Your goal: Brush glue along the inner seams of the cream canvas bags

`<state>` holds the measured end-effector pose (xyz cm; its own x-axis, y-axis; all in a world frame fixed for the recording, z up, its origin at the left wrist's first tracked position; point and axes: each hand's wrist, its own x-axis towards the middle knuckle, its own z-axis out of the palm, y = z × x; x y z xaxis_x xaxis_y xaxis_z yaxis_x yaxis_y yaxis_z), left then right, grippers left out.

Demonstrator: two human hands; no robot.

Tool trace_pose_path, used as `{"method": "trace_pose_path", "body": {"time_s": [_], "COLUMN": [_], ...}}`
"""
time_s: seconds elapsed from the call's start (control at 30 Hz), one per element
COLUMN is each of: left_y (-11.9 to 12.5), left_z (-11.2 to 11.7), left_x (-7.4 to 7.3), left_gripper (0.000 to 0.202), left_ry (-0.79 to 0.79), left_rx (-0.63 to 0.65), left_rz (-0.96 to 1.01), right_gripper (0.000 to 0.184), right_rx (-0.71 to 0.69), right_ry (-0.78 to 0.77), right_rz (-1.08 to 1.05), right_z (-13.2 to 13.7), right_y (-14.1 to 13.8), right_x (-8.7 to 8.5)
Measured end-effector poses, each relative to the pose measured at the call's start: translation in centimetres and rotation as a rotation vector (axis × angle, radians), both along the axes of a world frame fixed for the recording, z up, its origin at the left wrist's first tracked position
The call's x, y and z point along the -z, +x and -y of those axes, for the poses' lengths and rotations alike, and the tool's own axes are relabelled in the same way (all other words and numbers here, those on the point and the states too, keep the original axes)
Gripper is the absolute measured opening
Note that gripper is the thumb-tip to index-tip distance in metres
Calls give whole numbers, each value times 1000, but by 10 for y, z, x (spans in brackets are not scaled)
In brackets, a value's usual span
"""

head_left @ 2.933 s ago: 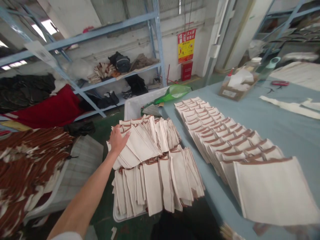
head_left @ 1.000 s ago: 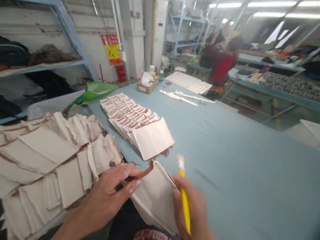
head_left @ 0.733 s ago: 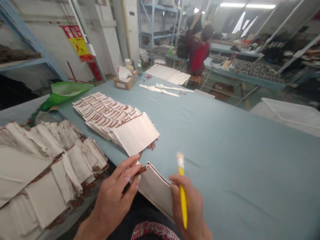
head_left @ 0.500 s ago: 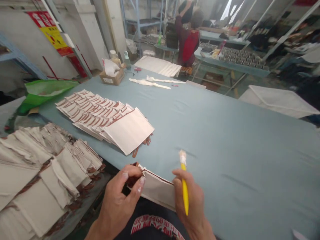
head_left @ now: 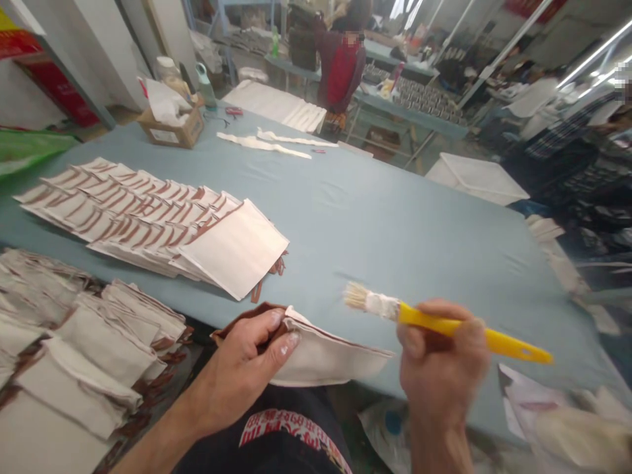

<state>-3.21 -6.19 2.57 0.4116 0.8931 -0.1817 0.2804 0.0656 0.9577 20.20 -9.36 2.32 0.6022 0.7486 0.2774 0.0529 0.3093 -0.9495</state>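
My left hand (head_left: 247,368) pinches the brown-trimmed edge of a cream fabric pouch (head_left: 326,352), held at the near edge of the blue-grey table (head_left: 395,224). Gripped in my right hand (head_left: 442,368) is a yellow-handled brush (head_left: 444,322); its pale bristles point left, just above and to the right of the pouch. On the table to the left, a long overlapping row of the same pouches (head_left: 148,224) lies fanned out. More pouches sit in a heap (head_left: 74,349) at lower left, off the table.
A cardboard box (head_left: 170,128) with bottles and pale fabric strips (head_left: 266,141) lie at the table's far end. A person in red (head_left: 340,62) stands at another bench beyond. A white bin (head_left: 476,184) stands right of the table. Crumpled paper lies at lower right.
My left hand went from the pouch heap to holding one pouch at the table edge. My right hand turned the brush from upright to lying sideways. The view swung right.
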Motion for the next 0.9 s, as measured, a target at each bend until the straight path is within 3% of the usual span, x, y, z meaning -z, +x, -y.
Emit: {"method": "trace_pose_path", "body": {"time_s": [0.13,0.33,0.57,0.73,0.9], "left_y": [-6,-8,-4,9,32], "left_z": [-11,-23,-20,-24,-27], "left_x": [-9,-17,-11,-2,4], "left_gripper": [29,27,26,23,27], "left_ry": [-15,-2,56,-60,-364], "left_rx": [115,301,498,543,565], "left_rz": [41,89,-71,60,240], "right_gripper": [38,32,39,36,30], "right_rx": [-66,-291,-293,-155,140], "right_ry": [19,-24,-88,-64,-89], "right_rz": [-18,295,797,854,684], "right_z": [13,27,15,13,46], "right_y": [-15,-36,-39,-39,-20], "right_x": [-29,-35,-49,-31,-14]}}
